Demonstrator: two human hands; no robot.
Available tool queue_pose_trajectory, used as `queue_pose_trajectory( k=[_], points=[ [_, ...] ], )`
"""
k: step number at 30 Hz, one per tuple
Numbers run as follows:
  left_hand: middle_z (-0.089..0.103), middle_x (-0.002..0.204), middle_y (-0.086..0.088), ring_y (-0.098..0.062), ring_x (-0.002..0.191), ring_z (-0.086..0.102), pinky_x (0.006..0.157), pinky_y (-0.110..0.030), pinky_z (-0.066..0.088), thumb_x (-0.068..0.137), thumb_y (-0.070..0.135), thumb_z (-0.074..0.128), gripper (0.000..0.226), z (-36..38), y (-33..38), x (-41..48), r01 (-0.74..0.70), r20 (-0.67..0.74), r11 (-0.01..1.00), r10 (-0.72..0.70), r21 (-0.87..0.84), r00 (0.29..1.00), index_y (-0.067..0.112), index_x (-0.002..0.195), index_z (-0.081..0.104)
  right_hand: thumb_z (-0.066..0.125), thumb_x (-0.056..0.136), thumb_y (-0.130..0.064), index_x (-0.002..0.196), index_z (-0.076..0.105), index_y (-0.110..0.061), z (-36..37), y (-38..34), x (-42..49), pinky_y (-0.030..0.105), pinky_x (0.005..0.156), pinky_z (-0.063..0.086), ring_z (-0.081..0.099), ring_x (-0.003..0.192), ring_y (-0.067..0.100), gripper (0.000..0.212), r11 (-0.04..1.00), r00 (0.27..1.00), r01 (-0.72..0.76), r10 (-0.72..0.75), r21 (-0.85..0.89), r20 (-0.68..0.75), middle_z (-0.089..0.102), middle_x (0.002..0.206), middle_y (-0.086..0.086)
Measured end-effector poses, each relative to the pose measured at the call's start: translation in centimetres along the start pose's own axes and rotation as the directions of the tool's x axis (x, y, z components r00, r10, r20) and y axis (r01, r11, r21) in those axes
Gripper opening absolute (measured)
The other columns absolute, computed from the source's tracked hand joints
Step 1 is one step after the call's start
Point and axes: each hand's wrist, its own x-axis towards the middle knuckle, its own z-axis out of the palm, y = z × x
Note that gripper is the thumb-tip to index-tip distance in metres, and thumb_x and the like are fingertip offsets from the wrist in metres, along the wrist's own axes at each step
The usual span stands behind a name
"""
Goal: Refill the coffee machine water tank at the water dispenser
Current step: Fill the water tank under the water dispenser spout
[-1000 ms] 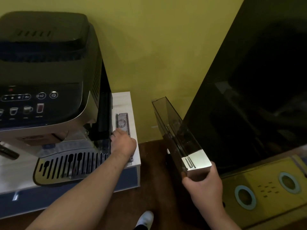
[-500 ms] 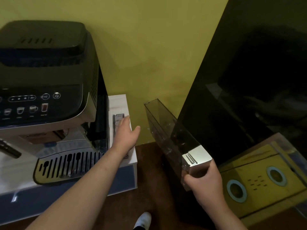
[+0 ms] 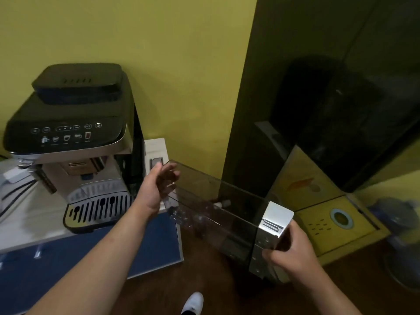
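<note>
The clear smoky water tank [image 3: 218,208] with a silver front end hangs in the air, lying roughly level, right of the coffee machine [image 3: 75,142]. My right hand [image 3: 293,253] grips its silver end from below. My left hand [image 3: 156,185] is open at the tank's far left end, fingers spread against its wall. The tank looks empty. The machine's right side, where the tank sat, is a dark open slot. A small grey lid [image 3: 155,163] lies on the white counter [image 3: 156,146] behind my left hand.
A tall black cabinet [image 3: 318,110] stands to the right against the yellow wall. Below it is a yellow unit with a blue ring [image 3: 341,218]. A blue cupboard front [image 3: 147,251] sits under the counter. My white shoe [image 3: 193,303] is on the brown floor.
My left hand left the counter by the lid and moved right to the tank's far end. The tank tipped from steeply angled to nearly level. The view pulled back and up.
</note>
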Motion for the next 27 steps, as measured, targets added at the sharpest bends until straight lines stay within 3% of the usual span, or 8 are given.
queue_pose_trajectory(
  k=[2, 7, 10, 13, 15, 19, 24, 27],
  points=[
    [0.069, 0.089, -0.008, -0.023, 0.093, 0.063, 0.083, -0.039, 0.045, 0.091, 0.051, 0.041, 0.047, 0.2, 0.0, -2.1, -0.030, 0.023, 1.000, 0.030, -0.006, 0.999, 0.014, 0.098, 0.069, 0.079, 0.044, -0.017, 0.106, 0.052, -0.037, -1.0, 0.6, -1.9, 0.035, 0.087, 0.049, 0.062, 0.099, 0.009, 0.070, 0.997, 0.999, 0.039, -0.039, 0.068, -0.004, 0.068, 0.101, -0.005],
    [0.065, 0.088, -0.009, -0.022, 0.083, 0.061, 0.076, -0.036, 0.047, 0.101, 0.026, 0.039, 0.030, 1.9, -0.8, -7.0, -0.069, -0.027, 0.997, 0.068, -0.047, 0.997, 0.012, 0.091, 0.064, 0.067, 0.053, -0.019, 0.120, 0.049, -0.033, -2.5, 1.7, -5.9, 0.022, 0.076, 0.051, 0.064, 0.099, 0.003, 0.071, 0.956, 0.975, 0.213, -0.194, 0.200, -0.111, 0.067, 0.107, -0.009],
    [0.067, 0.089, -0.010, -0.022, 0.083, 0.061, 0.075, -0.035, 0.049, 0.102, 0.022, 0.037, 0.033, 2.8, -0.8, -9.1, -0.077, -0.045, 0.995, 0.074, -0.059, 0.996, 0.009, 0.091, 0.065, 0.075, 0.055, -0.058, 0.118, 0.049, -0.041, -3.2, 2.3, -7.8, 0.030, 0.082, 0.051, 0.065, 0.103, 0.008, 0.070, 0.952, 0.961, 0.245, -0.214, 0.184, -0.177, 0.067, 0.110, -0.007],
    [0.063, 0.086, -0.010, -0.022, 0.081, 0.060, 0.074, -0.033, 0.048, 0.104, 0.019, 0.036, 0.033, 4.1, 0.0, -11.1, -0.075, -0.026, 0.994, 0.073, -0.083, 0.997, 0.010, 0.086, 0.063, 0.060, 0.042, -0.092, 0.112, 0.051, -0.036, -3.2, 2.5, -9.1, 0.022, 0.076, 0.049, 0.065, 0.096, -0.001, 0.090, 0.961, 0.936, 0.246, -0.200, 0.129, -0.291, 0.066, 0.105, -0.002],
    [0.062, 0.085, -0.009, -0.021, 0.081, 0.059, 0.072, -0.033, 0.046, 0.104, 0.019, 0.036, 0.034, 4.7, 0.3, -12.3, -0.071, -0.006, 0.995, 0.071, -0.075, 0.997, 0.012, 0.084, 0.063, 0.061, 0.045, -0.091, 0.110, 0.054, -0.035, -3.2, 2.9, -9.7, 0.028, 0.076, 0.055, 0.067, 0.095, 0.006, 0.085, 0.946, 0.910, 0.266, -0.184, 0.184, -0.371, 0.068, 0.101, 0.004],
    [0.062, 0.091, -0.012, -0.026, 0.093, 0.058, 0.084, -0.039, 0.043, 0.104, 0.021, 0.036, 0.034, 5.2, -0.2, -14.1, -0.103, 0.038, 0.994, 0.104, -0.022, 0.994, 0.014, 0.088, 0.065, 0.069, 0.062, -0.075, 0.115, 0.060, -0.032, -3.6, 3.9, -10.7, 0.062, 0.090, 0.050, 0.064, 0.105, 0.034, 0.070, 0.908, 0.874, 0.318, -0.169, 0.273, -0.455, 0.067, 0.111, 0.011],
    [0.063, 0.103, -0.016, -0.029, 0.104, 0.058, 0.079, -0.030, 0.046, 0.106, 0.016, 0.030, 0.036, 6.3, -0.1, -17.0, -0.127, 0.137, 0.990, 0.118, 0.057, 0.984, 0.018, 0.097, 0.065, 0.060, 0.075, -0.047, 0.124, 0.054, -0.005, -4.4, 5.0, -13.1, 0.058, 0.092, 0.049, 0.058, 0.108, 0.046, 0.065, 0.889, 0.813, 0.358, -0.146, 0.285, -0.564, 0.062, 0.116, 0.026],
    [0.059, 0.122, -0.014, -0.026, 0.115, 0.055, 0.079, -0.022, 0.045, 0.107, 0.017, 0.028, 0.038, 7.5, -0.4, -18.7, -0.128, 0.242, 0.986, 0.100, 0.103, 0.965, 0.027, 0.098, 0.064, 0.064, 0.073, -0.058, 0.121, 0.055, -0.006, -4.9, 5.8, -15.4, 0.047, 0.086, 0.052, 0.061, 0.105, 0.041, 0.071, 0.891, 0.780, 0.356, -0.117, 0.283, -0.615, 0.064, 0.113, 0.023]
  ],
)
